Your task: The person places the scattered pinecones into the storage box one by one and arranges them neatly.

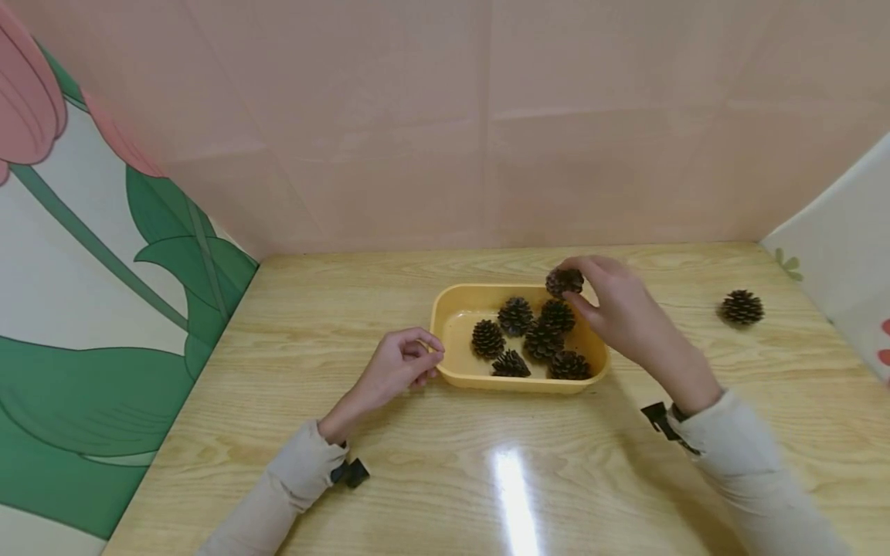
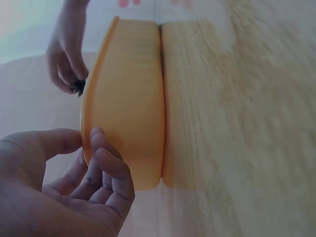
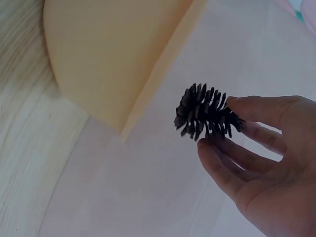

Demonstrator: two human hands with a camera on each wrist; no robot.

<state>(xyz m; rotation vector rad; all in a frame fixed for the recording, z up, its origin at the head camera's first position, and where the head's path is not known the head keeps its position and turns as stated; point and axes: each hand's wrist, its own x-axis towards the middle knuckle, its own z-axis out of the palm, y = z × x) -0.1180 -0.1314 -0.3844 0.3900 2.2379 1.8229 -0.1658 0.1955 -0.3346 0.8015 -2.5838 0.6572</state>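
Note:
My right hand [image 1: 615, 305] pinches a dark brown pine cone [image 3: 205, 113] between thumb and fingers, above the far right corner of a yellow plastic tub [image 1: 455, 374]. Several more pine cones lie inside the tub, mostly in its middle and right part; one of them [image 1: 487, 339] sits furthest left. At the tub's left end, my left hand [image 1: 399, 367] pinches the rim between thumb and curled fingers, as the left wrist view shows from the side.
One lone pine cone [image 1: 742, 307] lies on the wooden table [image 1: 313, 309] at the far right. A pink wall covering [image 1: 389, 154] rises behind the table, and panels with printed flowers stand at the left and right.

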